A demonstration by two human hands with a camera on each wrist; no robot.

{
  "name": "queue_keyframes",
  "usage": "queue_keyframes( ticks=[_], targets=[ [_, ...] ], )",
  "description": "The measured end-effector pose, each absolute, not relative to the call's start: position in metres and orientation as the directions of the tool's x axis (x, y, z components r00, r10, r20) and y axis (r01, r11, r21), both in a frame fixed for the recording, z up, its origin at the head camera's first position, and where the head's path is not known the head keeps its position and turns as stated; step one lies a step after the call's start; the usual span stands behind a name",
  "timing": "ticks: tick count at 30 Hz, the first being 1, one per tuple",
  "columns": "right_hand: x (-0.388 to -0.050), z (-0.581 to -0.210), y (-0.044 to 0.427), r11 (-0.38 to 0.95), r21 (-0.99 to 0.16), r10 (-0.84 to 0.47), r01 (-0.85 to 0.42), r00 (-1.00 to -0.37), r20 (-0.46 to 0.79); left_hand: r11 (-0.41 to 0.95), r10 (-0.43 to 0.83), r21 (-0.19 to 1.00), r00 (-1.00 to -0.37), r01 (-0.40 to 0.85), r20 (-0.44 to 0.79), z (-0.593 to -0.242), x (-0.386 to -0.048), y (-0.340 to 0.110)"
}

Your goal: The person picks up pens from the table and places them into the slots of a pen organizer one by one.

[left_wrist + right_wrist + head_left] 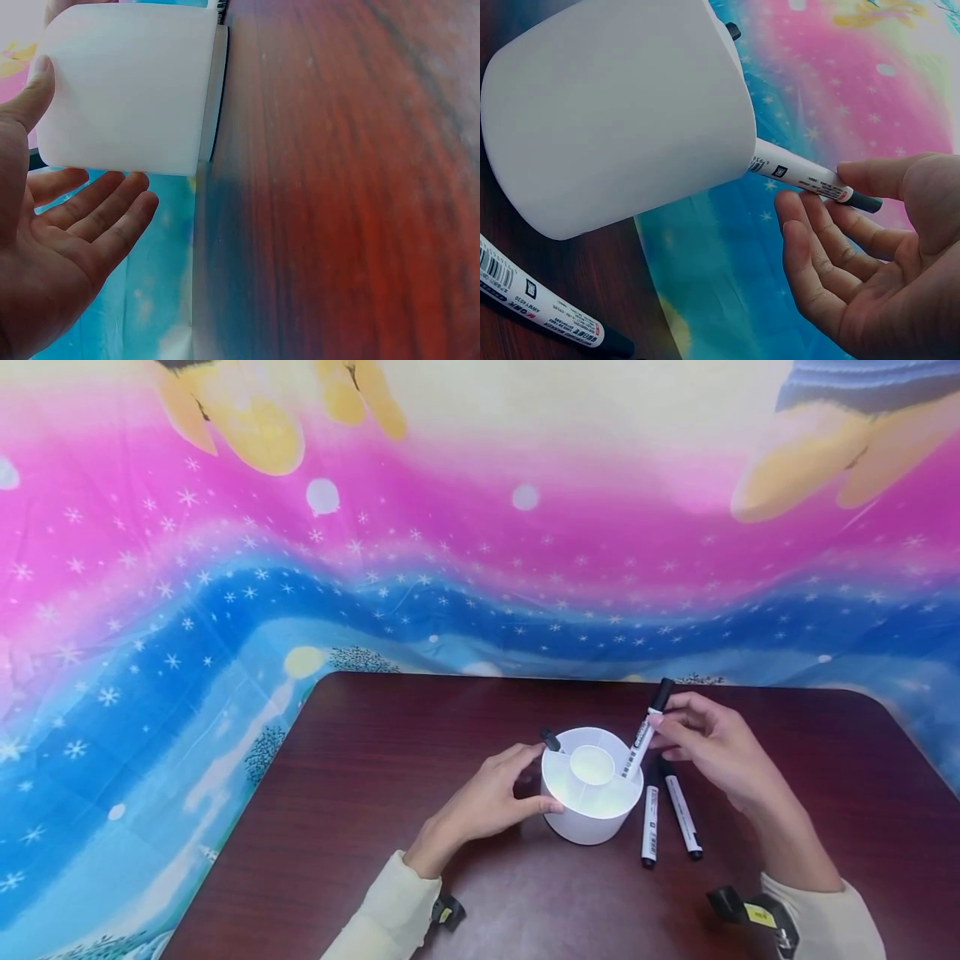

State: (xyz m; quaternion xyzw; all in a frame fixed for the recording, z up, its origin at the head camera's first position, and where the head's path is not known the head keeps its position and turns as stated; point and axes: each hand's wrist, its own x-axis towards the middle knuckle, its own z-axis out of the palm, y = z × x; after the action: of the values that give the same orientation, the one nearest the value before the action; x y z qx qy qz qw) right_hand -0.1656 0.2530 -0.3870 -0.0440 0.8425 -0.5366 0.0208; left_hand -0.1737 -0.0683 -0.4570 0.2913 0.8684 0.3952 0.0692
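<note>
A round white pen holder [592, 823] with divided compartments around a central well stands on the table. My left hand [491, 793] holds its left side, thumb at the front and fingers farther back. My right hand [712, 739] pinches a white marker [802, 171] near its black cap between thumb and fingers. The marker leans to the right, its lower end inside a right-hand compartment. At the holder's back left, the black end of another marker [551, 740] pokes over the rim; the rest is mostly hidden.
Two white markers with black ends lie right of the holder, one marker [650, 827] nearer it and the other marker [681, 810] below my right hand. The dark red-brown table [420, 718] ends at a colourful patterned cloth [480, 560] behind.
</note>
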Motion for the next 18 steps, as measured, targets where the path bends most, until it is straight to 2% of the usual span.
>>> queue_keyframes(
  ticks=[10, 18],
  targets=[
    [-0.166, -0.3883, 0.2499, 0.467, -0.883, -0.097, -0.036, -0.995, -0.011, 0.516, 0.561, 0.733, -0.822, 0.443, 0.102, -0.4575, -0.1737, -0.0675],
    [-0.1671, -0.3905, 0.2475, 0.44, -0.897, -0.123, -0.047, -0.992, -0.008, 0.518, 0.563, 0.725, -0.819, 0.454, 0.111, -0.4592, -0.1746, -0.0682]
  ],
)
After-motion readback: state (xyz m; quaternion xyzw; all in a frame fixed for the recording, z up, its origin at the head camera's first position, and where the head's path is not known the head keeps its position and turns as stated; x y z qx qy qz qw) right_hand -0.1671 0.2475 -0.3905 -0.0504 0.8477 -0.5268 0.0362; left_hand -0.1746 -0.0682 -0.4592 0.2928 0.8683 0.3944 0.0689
